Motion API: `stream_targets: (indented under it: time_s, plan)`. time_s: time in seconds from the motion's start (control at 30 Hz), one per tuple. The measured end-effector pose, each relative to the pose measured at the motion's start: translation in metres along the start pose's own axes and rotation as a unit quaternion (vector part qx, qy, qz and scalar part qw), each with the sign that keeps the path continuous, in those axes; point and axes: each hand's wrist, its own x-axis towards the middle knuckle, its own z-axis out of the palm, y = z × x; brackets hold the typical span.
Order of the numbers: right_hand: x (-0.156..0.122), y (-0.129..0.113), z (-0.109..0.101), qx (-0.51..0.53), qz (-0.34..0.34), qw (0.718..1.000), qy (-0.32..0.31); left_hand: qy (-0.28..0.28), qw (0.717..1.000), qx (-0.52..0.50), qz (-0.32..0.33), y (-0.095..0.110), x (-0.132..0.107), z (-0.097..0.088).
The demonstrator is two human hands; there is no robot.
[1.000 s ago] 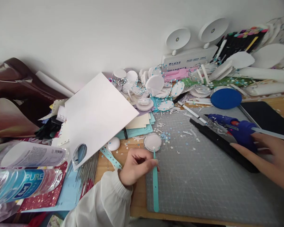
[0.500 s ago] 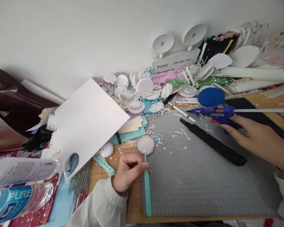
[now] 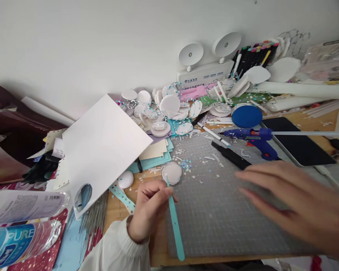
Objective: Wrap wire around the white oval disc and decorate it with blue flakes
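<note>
My left hand is closed on slim teal tweezers, pinching them near the pointed end. Their tip reaches a round white disc at the mat's left edge; whether it presses on the disc I cannot tell. My right hand, blurred by motion, is over the right of the grey cutting mat with fingers apart and nothing in them. It covers part of a black pen-like tool. Beyond it lies a blue hot glue gun with a clear glue stick at its back.
A phone lies behind the glue gun. White discs with beaded trim pile along the wall near a blue round lid. A white board leans at left, near a water bottle. Small stars and scraps litter the mat.
My right hand has let go of the glue gun, which rests on the table, and has moved toward me and to the left. The left hand still holds the tweezers at the disc.
</note>
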Motion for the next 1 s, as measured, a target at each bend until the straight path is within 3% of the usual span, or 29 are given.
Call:
stream_targets:
  time_s: [0.03, 0.1, 0.23, 0.33, 0.47, 0.53, 0.6, 0.67, 0.7, 0.77, 0.87, 1.0]
  plan:
    - [0.008, -0.014, 0.009, -0.027, -0.109, 0.993, -0.044, 0.005, 1.000, 0.003, -0.016, 0.003, -0.003, 0.005]
    - [0.023, -0.034, 0.027, -0.050, -0.229, 0.971, -0.044, 0.017, 0.999, 0.020, -0.027, 0.009, -0.009, 0.016]
    - [0.036, -0.046, 0.057, -0.019, -0.342, 0.939, -0.012, 0.044, 0.995, 0.088, 0.004, 0.020, -0.013, 0.031]
    - [0.037, -0.042, 0.068, -0.015, -0.364, 0.931, 0.035, 0.064, 0.989, 0.127, 0.036, 0.025, -0.011, 0.038]
    - [0.035, -0.031, 0.069, 0.000, -0.304, 0.951, 0.062, 0.044, 0.978, 0.192, 0.067, 0.031, -0.005, 0.041]
    - [0.034, -0.024, 0.068, 0.048, -0.234, 0.969, 0.070, 0.025, 0.957, 0.261, 0.126, 0.036, -0.003, 0.036]
    - [0.033, -0.017, 0.068, 0.105, -0.133, 0.980, 0.108, 0.013, 0.907, 0.353, 0.230, 0.041, 0.002, 0.025]
    - [0.029, -0.009, 0.071, 0.139, -0.027, 0.977, 0.162, -0.046, 0.826, 0.461, 0.322, 0.043, 0.009, 0.009]
    - [0.026, -0.006, 0.073, 0.152, 0.022, 0.972, 0.181, -0.077, 0.790, 0.510, 0.331, 0.043, 0.013, 0.000]
    - [0.021, -0.001, 0.078, 0.189, 0.099, 0.958, 0.190, -0.141, 0.747, 0.566, 0.319, 0.039, 0.022, -0.016]
    - [0.017, 0.001, 0.081, 0.269, 0.170, 0.931, 0.177, -0.178, 0.727, 0.596, 0.291, 0.024, 0.035, -0.031]
    - [0.021, -0.002, 0.078, 0.322, 0.211, 0.905, 0.182, -0.158, 0.744, 0.579, 0.294, 0.005, 0.043, -0.039]
